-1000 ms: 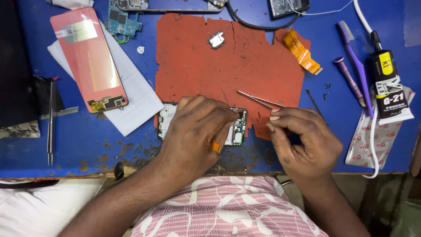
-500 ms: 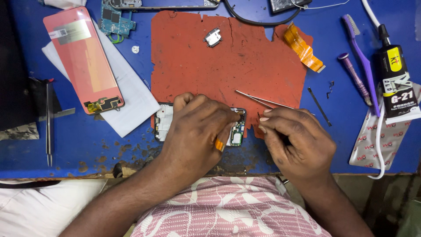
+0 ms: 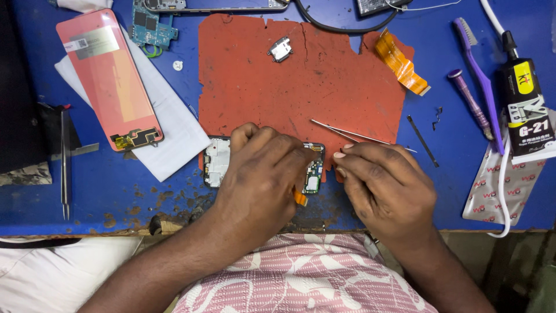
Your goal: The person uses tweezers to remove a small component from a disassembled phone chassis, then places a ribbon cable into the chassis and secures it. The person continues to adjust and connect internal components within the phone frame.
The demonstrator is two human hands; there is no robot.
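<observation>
Blue workbench (image 3: 452,191) bears torn red mat (image 3: 301,87).

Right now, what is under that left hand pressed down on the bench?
An opened phone lies under the left hand, partly on the red mat. Its white inner frame shows at one end and a green circuit board at the other. The middle is covered.

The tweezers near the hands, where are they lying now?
In the head view, the tweezers lie on the red mat, right of centre, just above the right hand, tips pointing up-left.
</observation>
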